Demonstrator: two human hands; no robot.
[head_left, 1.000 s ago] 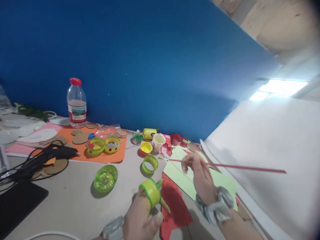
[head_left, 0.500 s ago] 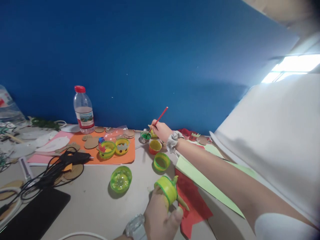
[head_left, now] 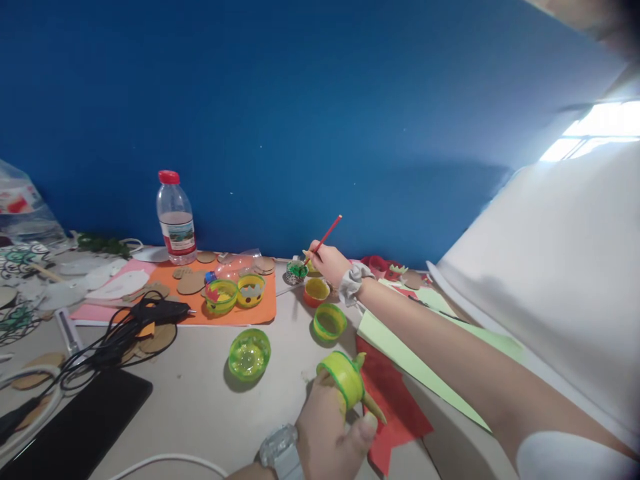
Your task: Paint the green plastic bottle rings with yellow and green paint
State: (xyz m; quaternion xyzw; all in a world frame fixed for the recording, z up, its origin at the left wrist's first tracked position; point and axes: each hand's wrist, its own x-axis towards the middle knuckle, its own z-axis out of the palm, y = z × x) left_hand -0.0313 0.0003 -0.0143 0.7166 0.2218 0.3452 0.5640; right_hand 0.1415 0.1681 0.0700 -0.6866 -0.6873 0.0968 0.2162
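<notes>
Right hand (head_left: 326, 261): closed, gripping a thin red brush (head_left: 330, 229), its lower end at the mouth of the speckled cup (head_left: 297, 271). Contents of that cup: green. Left hand (head_left: 333, 423): holding the yellow band (head_left: 343, 377), which encircles its fingers; fingertips protrude beyond, thumb outside. The band is short and cylindrical, green along its edges, and is above the tabletop (head_left: 193, 400) beside the red paper (head_left: 400, 407).

Just beside the speckled cup stands the orange cup (head_left: 316, 293), yellow inside. Nearer the left hand is a green-edged hoop (head_left: 330, 322); whether it has a base cannot be determined. The green bowl (head_left: 249, 355) is glossy and translucent, with bright reflections in its hollow; contents could not be established.

On the orange sheet (head_left: 265, 303), two tubs sit side by side: the left tub (head_left: 221, 303) green and yellow, the right tub (head_left: 250, 293) yellow with dark spots and a jagged grey patch. Behind them is a clear bottle (head_left: 176, 227), red-capped, labelled, upright. Flat brown discs (head_left: 191, 282) lie nearby.
</notes>
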